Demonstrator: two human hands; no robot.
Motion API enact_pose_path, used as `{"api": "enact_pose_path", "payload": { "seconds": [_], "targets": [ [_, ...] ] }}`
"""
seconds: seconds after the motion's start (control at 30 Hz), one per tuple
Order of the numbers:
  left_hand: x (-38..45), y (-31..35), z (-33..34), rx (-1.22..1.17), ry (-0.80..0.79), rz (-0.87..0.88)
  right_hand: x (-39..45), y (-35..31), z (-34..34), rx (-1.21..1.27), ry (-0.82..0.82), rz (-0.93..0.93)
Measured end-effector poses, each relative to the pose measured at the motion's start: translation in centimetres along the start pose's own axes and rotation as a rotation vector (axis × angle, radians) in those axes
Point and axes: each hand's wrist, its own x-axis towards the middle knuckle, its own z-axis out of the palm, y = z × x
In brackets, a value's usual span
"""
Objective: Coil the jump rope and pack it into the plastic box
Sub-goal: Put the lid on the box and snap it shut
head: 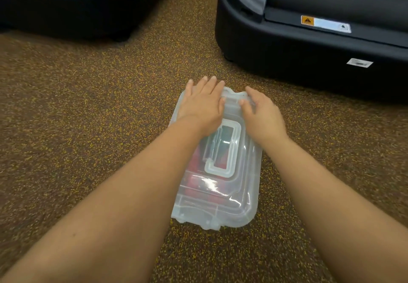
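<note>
Both hands press on the lid of the closed plastic box on the floor.

The plastic box [217, 196] is clear and lies flat on the speckled brown floor [77, 106], with its lid [238, 194] on top. Through the lid something red shows inside, blurred by the plastic; it may be the jump rope [194, 181], but its shape cannot be told. A raised frame with a handle [223, 150] sits in the middle of the lid. The left hand [202, 106] lies flat on the far left corner of the lid, fingers stretched and a little spread, gripping nothing. The right hand [261, 113] rests on the far right corner, fingers loosely bent over the far edge, thumb on top. Beyond the box stand two black machine bases, one at the far left [66, 6], one at the far right [309, 46] of the floor.
</note>
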Motion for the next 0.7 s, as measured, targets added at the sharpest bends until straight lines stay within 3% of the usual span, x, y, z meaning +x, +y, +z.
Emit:
{"api": "enact_pose_path", "payload": {
  "seconds": [0.1, 0.17, 0.3, 0.43, 0.57, 0.7],
  "targets": [
    [-5.7, 0.2, -0.6, -0.038, 0.02, -0.092, -4.2, -0.1, -0.4, 0.033, -0.008, -0.008],
    [-11.5, 0.0, -0.7, -0.151, 0.074, -0.058, -8.6, 0.0, -0.2, 0.157, 0.002, 0.007],
    [-20.7, -1.0, 1.0, -0.183, 0.116, 0.098, -17.8, -0.3, 2.2, 0.615, 0.057, 0.253],
    [-23.9, -1.5, 3.1, -0.071, 0.073, 0.178, -23.6, -2.1, 4.4, 1.024, 0.042, 0.501],
    [-23.6, -1.9, 3.5, 0.014, 0.049, 0.176, -25.4, -3.0, 5.4, 1.098, -0.011, 0.711],
    [-23.4, -2.0, 3.7, -0.002, 0.099, 0.164, -25.5, -3.4, 4.3, 1.061, 0.025, 0.712]
  ]
}}
